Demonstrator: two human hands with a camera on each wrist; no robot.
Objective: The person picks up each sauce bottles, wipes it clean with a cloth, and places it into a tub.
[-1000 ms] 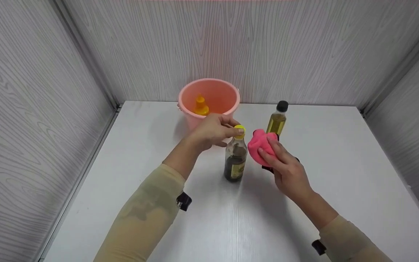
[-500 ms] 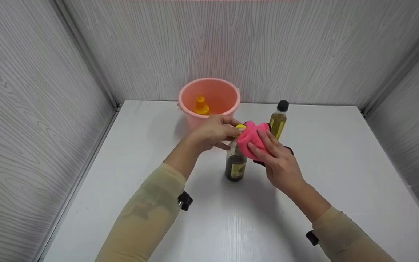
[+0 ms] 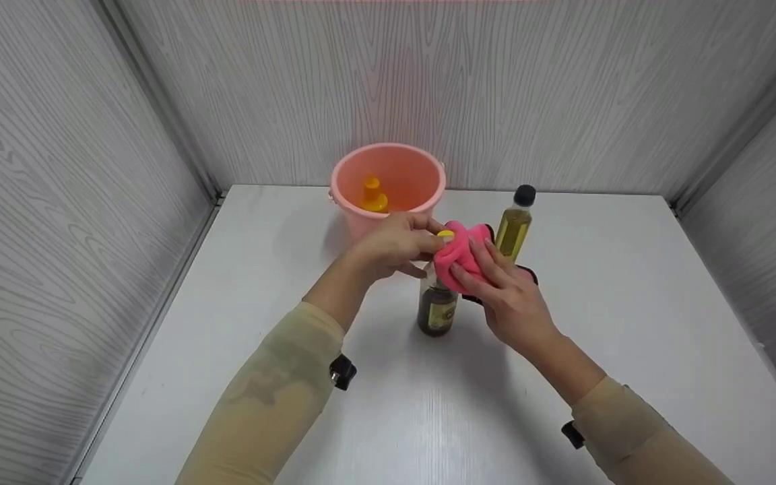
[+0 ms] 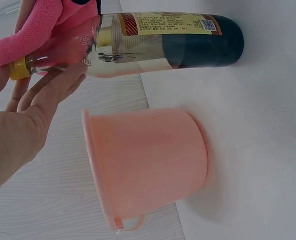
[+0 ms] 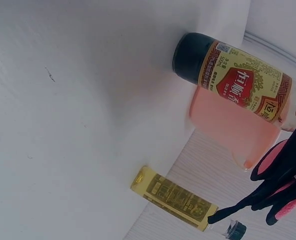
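Observation:
A dark vinegar bottle (image 3: 436,310) with a yellow cap (image 3: 445,235) stands upright at the middle of the white table (image 3: 226,289). My left hand (image 3: 398,244) pinches the cap and neck from the left. My right hand (image 3: 506,296) holds a bunched pink cloth (image 3: 459,250) and presses it against the bottle's neck from the right. In the left wrist view the bottle (image 4: 163,42), its cap (image 4: 18,69) and the cloth (image 4: 42,27) lie just past my fingers (image 4: 52,90). The right wrist view shows the bottle's labelled body (image 5: 238,80) and the black trim (image 5: 278,175) by my hand.
A pink bucket (image 3: 388,185) stands behind the bottle at the back wall, with a yellow-orange bottle top (image 3: 372,195) inside. An oil bottle (image 3: 514,225) with a black cap stands just right of the cloth. Grey panelled walls close in three sides.
My right hand moved the pink cloth left and up, from beside the bottle onto its neck near the cap. My left hand stayed on the cap.

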